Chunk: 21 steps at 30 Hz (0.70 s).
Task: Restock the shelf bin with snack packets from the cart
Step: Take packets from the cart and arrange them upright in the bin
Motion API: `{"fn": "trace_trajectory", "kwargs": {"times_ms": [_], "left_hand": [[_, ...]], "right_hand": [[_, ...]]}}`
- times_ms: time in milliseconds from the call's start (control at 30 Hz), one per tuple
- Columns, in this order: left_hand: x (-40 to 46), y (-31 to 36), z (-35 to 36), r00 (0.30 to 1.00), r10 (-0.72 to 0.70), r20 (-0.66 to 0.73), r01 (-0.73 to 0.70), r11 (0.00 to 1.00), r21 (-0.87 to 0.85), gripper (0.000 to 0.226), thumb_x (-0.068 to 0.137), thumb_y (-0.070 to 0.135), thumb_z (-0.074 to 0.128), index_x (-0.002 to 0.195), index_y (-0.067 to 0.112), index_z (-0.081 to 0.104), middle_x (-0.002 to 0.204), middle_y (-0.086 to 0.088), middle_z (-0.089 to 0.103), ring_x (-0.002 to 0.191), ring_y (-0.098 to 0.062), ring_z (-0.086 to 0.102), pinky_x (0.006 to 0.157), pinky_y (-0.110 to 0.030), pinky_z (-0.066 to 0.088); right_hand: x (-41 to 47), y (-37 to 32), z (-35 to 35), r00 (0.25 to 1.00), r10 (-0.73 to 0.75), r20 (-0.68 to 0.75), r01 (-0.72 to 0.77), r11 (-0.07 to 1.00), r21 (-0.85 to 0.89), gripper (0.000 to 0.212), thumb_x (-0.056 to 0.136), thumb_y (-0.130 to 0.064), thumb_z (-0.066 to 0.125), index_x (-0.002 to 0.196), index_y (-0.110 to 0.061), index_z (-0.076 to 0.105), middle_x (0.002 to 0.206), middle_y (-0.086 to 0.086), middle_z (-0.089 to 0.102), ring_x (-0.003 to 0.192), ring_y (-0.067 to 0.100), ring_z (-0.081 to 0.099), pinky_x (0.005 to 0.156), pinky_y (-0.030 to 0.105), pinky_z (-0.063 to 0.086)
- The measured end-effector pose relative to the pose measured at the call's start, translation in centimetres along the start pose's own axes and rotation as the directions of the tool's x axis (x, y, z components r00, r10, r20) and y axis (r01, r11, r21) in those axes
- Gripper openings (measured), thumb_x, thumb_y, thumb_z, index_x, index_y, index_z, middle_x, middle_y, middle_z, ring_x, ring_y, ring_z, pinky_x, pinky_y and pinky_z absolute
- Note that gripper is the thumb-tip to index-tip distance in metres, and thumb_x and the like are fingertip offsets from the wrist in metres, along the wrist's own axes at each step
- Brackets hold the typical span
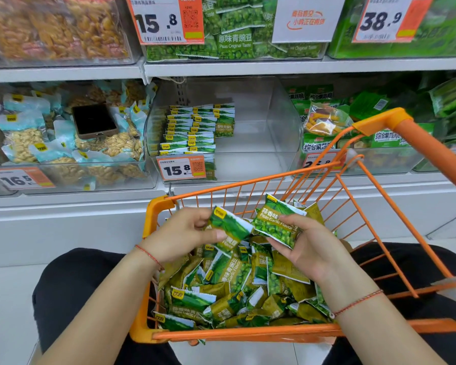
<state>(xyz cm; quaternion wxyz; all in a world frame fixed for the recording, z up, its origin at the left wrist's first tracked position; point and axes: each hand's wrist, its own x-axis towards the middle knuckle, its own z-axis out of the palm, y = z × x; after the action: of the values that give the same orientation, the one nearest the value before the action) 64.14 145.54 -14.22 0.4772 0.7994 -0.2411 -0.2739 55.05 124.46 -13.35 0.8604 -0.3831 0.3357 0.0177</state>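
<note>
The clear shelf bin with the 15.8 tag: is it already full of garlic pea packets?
No: the clear shelf bin holds stacked packets only on its left side; the right side is bare.

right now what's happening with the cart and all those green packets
A person is restocking. The left hand grips one green pea packet and the right hand grips another packet, both above the orange cart, which holds many more. The clear shelf bin ahead has neat rows on its left side only.
</note>
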Motion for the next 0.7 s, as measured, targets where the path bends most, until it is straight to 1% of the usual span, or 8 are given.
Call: {"fn": "trace_trajectory", "kwargs": {"times_ms": [67,200,267,367,467,533,600,700], "left_hand": [[0.3,1.3,0.0,0.999,-0.013,-0.033,0.006,0.978,-0.207,0.026,0.083,0.007,0.069,0.109,0.008,0.064,0.096,-0.010,0.074,0.086,-0.015,0.069,0.075,-0.024,0.055],[1.2,3.0,1.6,0.997,-0.043,-0.068,0.015,0.930,-0.368,0.043,0.082,0.017,0.067,0.120,0.002,0.055,0.094,-0.006,0.068,0.078,-0.003,0.068,0.061,-0.018,0.053],[1.7,3.4,2.6,0.988,-0.066,-0.136,0.010,0.927,-0.375,0.029,0.080,0.018,0.071,0.105,0.007,0.063,0.078,0.004,0.066,0.070,0.001,0.065,0.059,-0.019,0.055],[2.3,3.3,3.0,0.965,-0.087,-0.247,-0.005,0.938,-0.347,0.015,0.082,0.023,0.072,0.093,0.012,0.070,0.082,0.006,0.067,0.069,-0.002,0.062,0.058,-0.018,0.054],[2.5,3.5,3.5,0.948,-0.152,-0.279,0.039,0.928,-0.371,0.030,0.082,0.032,0.070,0.103,0.010,0.072,0.105,-0.007,0.068,0.092,-0.016,0.066,0.071,-0.024,0.056],[2.5,3.9,4.0,0.952,-0.165,-0.258,0.056,0.923,-0.381,0.019,0.085,0.035,0.067,0.084,0.018,0.075,0.099,-0.011,0.071,0.097,-0.021,0.066,0.089,-0.033,0.053],[2.5,4.4,4.4,0.959,-0.128,-0.253,0.040,0.944,-0.326,0.029,0.088,0.035,0.064,0.063,0.024,0.069,0.070,-0.002,0.065,0.072,-0.014,0.062,0.082,-0.029,0.050],[2.5,5.2,4.6,0.978,-0.069,-0.196,-0.005,0.936,-0.353,0.017,0.094,0.026,0.056,0.087,0.020,0.070,0.073,0.010,0.067,0.067,0.000,0.059,0.068,-0.018,0.049]], "right_hand": [[0.2,0.0,-0.1,1.000,-0.017,0.017,0.017,1.000,-0.025,0.023,0.086,0.002,0.057,0.107,-0.006,0.055,0.126,0.014,0.056,0.111,0.028,0.059,0.080,0.040,0.054],[0.8,0.3,0.0,0.994,-0.098,0.054,0.101,0.993,-0.057,0.057,0.086,0.001,0.060,0.136,-0.014,0.036,0.146,0.013,0.039,0.130,0.026,0.044,0.093,0.048,0.051],[0.7,0.6,0.1,0.986,-0.134,0.098,0.143,0.986,-0.090,0.085,0.082,-0.012,0.071,0.150,-0.011,0.020,0.154,0.008,0.028,0.141,0.024,0.029,0.103,0.051,0.043],[-0.1,0.7,0.6,0.970,-0.206,0.127,0.229,0.951,-0.206,0.107,0.065,-0.037,0.083,0.150,-0.012,0.024,0.154,0.004,0.033,0.135,0.017,0.040,0.104,0.049,0.043],[-0.2,0.7,0.5,0.955,-0.266,0.134,0.290,0.930,-0.224,0.098,0.073,-0.039,0.075,0.151,-0.012,0.022,0.153,0.003,0.033,0.131,0.014,0.045,0.104,0.046,0.043],[0.0,0.7,0.8,0.951,-0.270,0.153,0.302,0.917,-0.262,0.095,0.074,-0.040,0.072,0.151,-0.012,0.023,0.151,0.007,0.037,0.130,0.015,0.046,0.105,0.046,0.042],[0.1,0.8,1.1,0.947,-0.288,0.142,0.317,0.908,-0.275,0.082,0.085,-0.032,0.064,0.152,-0.012,0.020,0.148,0.005,0.041,0.129,0.013,0.046,0.108,0.047,0.038],[0.2,0.9,1.5,0.952,-0.271,0.143,0.303,0.904,-0.303,0.058,0.096,-0.025,0.053,0.148,-0.013,0.032,0.142,0.000,0.049,0.126,0.010,0.049,0.105,0.045,0.041]]}}
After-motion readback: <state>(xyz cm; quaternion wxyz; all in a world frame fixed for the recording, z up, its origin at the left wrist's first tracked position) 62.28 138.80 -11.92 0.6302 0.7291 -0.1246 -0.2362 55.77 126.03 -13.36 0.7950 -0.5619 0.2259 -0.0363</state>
